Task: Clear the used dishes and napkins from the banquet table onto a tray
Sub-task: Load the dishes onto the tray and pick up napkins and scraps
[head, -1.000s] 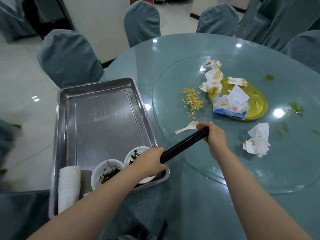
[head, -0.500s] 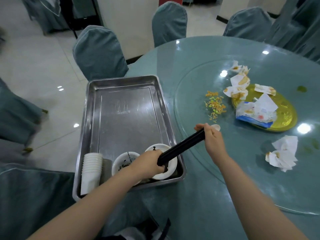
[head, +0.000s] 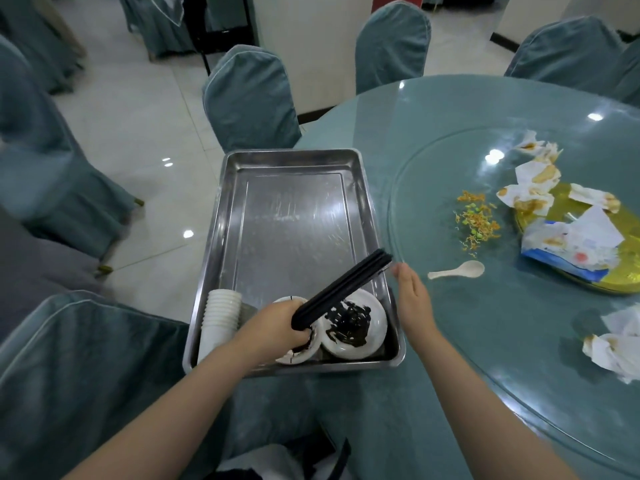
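My left hand (head: 277,323) grips the near end of a bundle of black chopsticks (head: 346,285), held slanting over the steel tray (head: 294,161). In the tray's near end lie a stack of white cups (head: 220,317) and two white bowls (head: 356,323) with dark leftovers. My right hand (head: 412,299) is flat with straight fingers just right of the chopstick tips, beside the tray's right rim, holding nothing. A white spoon (head: 457,270) lies on the glass turntable. Soiled napkins (head: 530,181) and a tissue pack (head: 571,244) sit on a yellow plate (head: 623,282).
Scattered food bits (head: 474,220) lie on the turntable (head: 415,188). More crumpled napkins (head: 616,344) rest at the right edge. Covered chairs (head: 249,98) stand round the table; one chair back (head: 86,375) is at my near left.
My right hand has let go of the chopsticks' far end and opened. My left hand has carried the bundle left over the tray. The view swung left.
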The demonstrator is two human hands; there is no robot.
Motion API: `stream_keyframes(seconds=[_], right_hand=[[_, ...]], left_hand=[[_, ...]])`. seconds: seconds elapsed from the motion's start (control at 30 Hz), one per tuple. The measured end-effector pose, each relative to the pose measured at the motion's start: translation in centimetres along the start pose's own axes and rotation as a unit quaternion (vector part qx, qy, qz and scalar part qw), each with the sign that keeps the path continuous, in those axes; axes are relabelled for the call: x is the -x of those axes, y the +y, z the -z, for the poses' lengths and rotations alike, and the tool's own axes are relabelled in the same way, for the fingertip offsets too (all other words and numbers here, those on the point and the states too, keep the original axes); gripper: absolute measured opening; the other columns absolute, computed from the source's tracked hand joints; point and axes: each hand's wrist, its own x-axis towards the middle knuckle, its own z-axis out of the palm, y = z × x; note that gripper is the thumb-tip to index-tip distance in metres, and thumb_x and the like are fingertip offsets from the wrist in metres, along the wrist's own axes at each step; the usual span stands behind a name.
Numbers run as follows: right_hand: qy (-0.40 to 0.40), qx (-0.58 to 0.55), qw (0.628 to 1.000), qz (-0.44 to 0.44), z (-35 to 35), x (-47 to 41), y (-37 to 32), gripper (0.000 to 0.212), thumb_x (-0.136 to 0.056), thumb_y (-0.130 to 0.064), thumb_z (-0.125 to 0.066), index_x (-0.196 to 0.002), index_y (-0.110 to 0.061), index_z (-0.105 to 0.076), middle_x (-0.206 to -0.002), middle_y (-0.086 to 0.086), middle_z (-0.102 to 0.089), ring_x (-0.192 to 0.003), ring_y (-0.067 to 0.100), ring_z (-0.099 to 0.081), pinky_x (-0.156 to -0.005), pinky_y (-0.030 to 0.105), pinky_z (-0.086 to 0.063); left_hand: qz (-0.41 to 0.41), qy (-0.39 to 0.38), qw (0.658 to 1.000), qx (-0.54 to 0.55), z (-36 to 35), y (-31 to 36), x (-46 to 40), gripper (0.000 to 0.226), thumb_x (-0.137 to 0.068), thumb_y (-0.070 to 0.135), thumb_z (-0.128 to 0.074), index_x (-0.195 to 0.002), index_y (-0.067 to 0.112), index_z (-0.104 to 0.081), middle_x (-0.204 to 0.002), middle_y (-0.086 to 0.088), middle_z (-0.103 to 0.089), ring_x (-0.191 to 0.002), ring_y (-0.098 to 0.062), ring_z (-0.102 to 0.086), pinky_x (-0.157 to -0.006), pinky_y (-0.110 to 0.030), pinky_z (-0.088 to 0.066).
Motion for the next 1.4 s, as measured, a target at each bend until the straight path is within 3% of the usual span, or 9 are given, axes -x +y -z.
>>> stream_keyframes(seconds=[0.17,0.3,0.4,0.57,0.77,0.93,1.07,1.27,1.4], right_hand=[[-0.037,0.09,0.995,0.008,-0.5,0.9,2.1,0.03,-0.102,-0.032,-0.04,-0.114,-0.012,-0.057,-0.107,0.0,-0.06,-0.108,0.021,-0.056,-0.09,0.033,-0.042],[-0.072,0.164,0.983,0.04,-0.7,1.4,3.4,0.04,-0.099,-0.03,-0.046,-0.135,-0.013,-0.048,-0.132,-0.004,-0.052,-0.121,0.01,-0.048,-0.103,0.029,-0.037],[-0.078,0.192,0.977,0.058,-0.8,1.7,3.9,0.041,-0.1,-0.024,-0.048,-0.138,-0.01,-0.045,-0.144,0.003,-0.046,-0.133,0.015,-0.041,-0.108,0.029,-0.031],[-0.094,0.235,0.964,0.079,-0.4,1.9,5.3,0.04,-0.099,-0.023,-0.047,-0.138,-0.016,-0.047,-0.156,-0.005,-0.03,-0.141,0.008,-0.028,-0.109,0.021,-0.023],[-0.107,0.241,0.961,0.08,-0.3,2.2,5.3,0.042,-0.094,-0.012,-0.05,-0.135,-0.021,-0.048,-0.159,-0.011,-0.021,-0.138,0.009,-0.033,-0.102,0.02,-0.028],[-0.108,0.241,0.961,0.082,-0.3,2.3,5.3,0.043,-0.094,-0.009,-0.05,-0.135,-0.021,-0.048,-0.159,-0.011,-0.02,-0.138,0.01,-0.034,-0.1,0.019,-0.027],[-0.111,0.24,0.961,0.081,-0.3,2.3,5.4,0.044,-0.093,-0.009,-0.05,-0.135,-0.023,-0.048,-0.159,-0.013,-0.019,-0.138,0.009,-0.034,-0.1,0.019,-0.028],[-0.11,0.24,0.961,0.079,-0.3,2.4,5.4,0.047,-0.092,-0.007,-0.049,-0.135,-0.024,-0.048,-0.159,-0.014,-0.018,-0.137,0.007,-0.034,-0.098,0.019,-0.029],[-0.112,0.243,0.96,0.08,-0.3,2.4,5.5,0.049,-0.089,-0.005,-0.049,-0.134,-0.025,-0.049,-0.159,-0.015,-0.019,-0.138,0.008,-0.034,-0.099,0.02,-0.029]], left_hand=[[0.088,0.06,0.991,0.078,1.1,-2.7,0.7,0.013,-0.084,0.03,-0.068,-0.092,0.029,-0.058,-0.072,0.005,-0.064,-0.066,-0.01,-0.062,-0.057,-0.026,-0.048],[0.135,0.128,0.976,0.11,1.8,-3.9,1.3,0.015,-0.087,0.032,-0.066,-0.083,0.022,-0.055,-0.066,0.004,-0.057,-0.06,-0.01,-0.053,-0.051,-0.025,-0.038],[0.153,0.162,0.964,0.144,1.6,-4.6,1.5,0.019,-0.087,0.033,-0.065,-0.082,0.017,-0.056,-0.07,0.002,-0.059,-0.064,-0.013,-0.056,-0.055,-0.027,-0.041],[0.166,0.153,0.964,0.138,-0.1,-6.3,1.0,0.029,-0.092,0.035,-0.061,-0.113,0.017,-0.052,-0.089,0.007,-0.063,-0.076,-0.006,-0.058,-0.057,-0.023,-0.041],[0.192,0.149,0.955,0.167,-2.1,-7.4,-0.3,0.05,-0.094,0.033,-0.057,-0.135,0.01,-0.04,-0.106,-0.003,-0.062,-0.089,-0.018,-0.06,-0.07,-0.03,-0.045],[0.191,0.152,0.934,0.26,-1.8,-7.9,-1.3,0.024,-0.095,0.03,-0.057,-0.112,0.014,-0.051,-0.088,0.0,-0.064,-0.078,-0.014,-0.06,-0.065,-0.029,-0.047],[0.203,0.161,0.92,0.294,-1.3,-8.5,-2.1,0.024,-0.095,0.033,-0.056,-0.107,0.012,-0.054,-0.076,-0.003,-0.063,-0.072,-0.022,-0.061,-0.068,-0.034,-0.05],[0.213,0.145,0.93,0.262,-1.2,-8.6,-3.6,0.049,-0.095,0.037,-0.054,-0.135,0.011,-0.042,-0.119,-0.007,-0.059,-0.109,-0.026,-0.057,-0.09,-0.04,-0.048],[0.221,0.138,0.935,0.241,-1.2,-8.4,-4.7,0.048,-0.095,0.033,-0.055,-0.134,0.008,-0.042,-0.121,-0.01,-0.058,-0.11,-0.027,-0.056,-0.095,-0.043,-0.047]])
